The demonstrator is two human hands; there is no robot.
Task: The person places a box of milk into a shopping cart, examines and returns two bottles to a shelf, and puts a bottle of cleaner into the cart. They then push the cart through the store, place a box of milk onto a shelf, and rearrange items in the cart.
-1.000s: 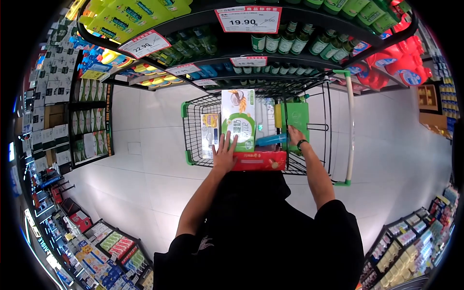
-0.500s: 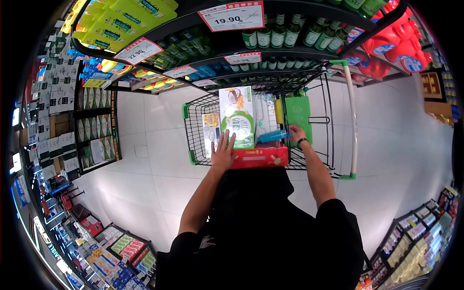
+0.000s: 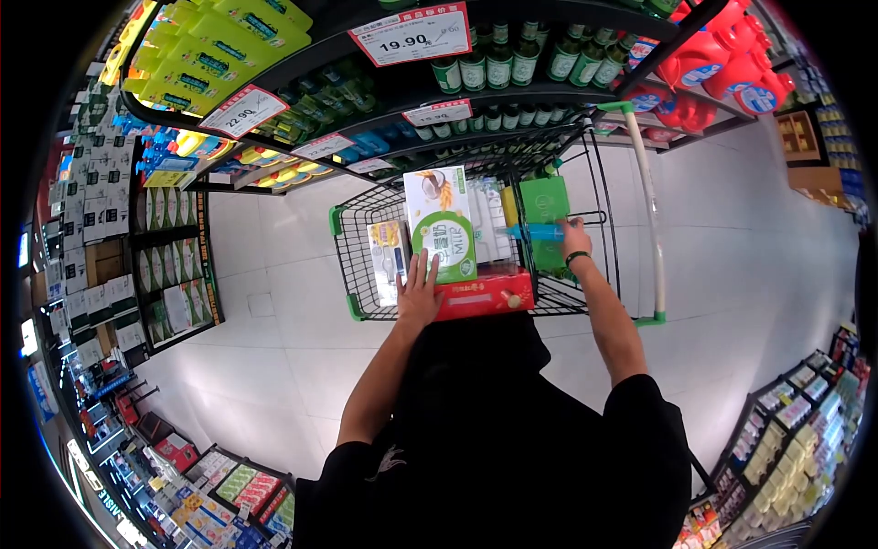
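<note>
A wire shopping cart (image 3: pixel 352 252) with green corners stands in front of me, filled with boxes. My left hand (image 3: pixel 419 291) lies with its fingers spread on the lower left of a white and green milk box (image 3: pixel 442 206). My right hand (image 3: pixel 575 240) is closed round the right end of a blue item (image 3: pixel 540 231) at the green child-seat panel (image 3: pixel 546 197). A red box (image 3: pixel 485 293) lies along the cart's near side. At the cart's left is a white and yellow box (image 3: pixel 387 261), and white packages (image 3: pixel 489 215) stand right of the milk box.
Shelves with green bottles (image 3: pixel 498 66), price tags (image 3: pixel 412 35) and yellow-green bottles (image 3: pixel 219 50) rise beyond the cart. Red jugs (image 3: pixel 704 69) stand at the upper right. The cart's pale handle (image 3: pixel 645 201) is on the right. Stacked cartons (image 3: pixel 105 197) line the left.
My right hand has moved up and slightly right, taking the blue item from beside the milk box to the green panel. My left hand stays on the milk box.
</note>
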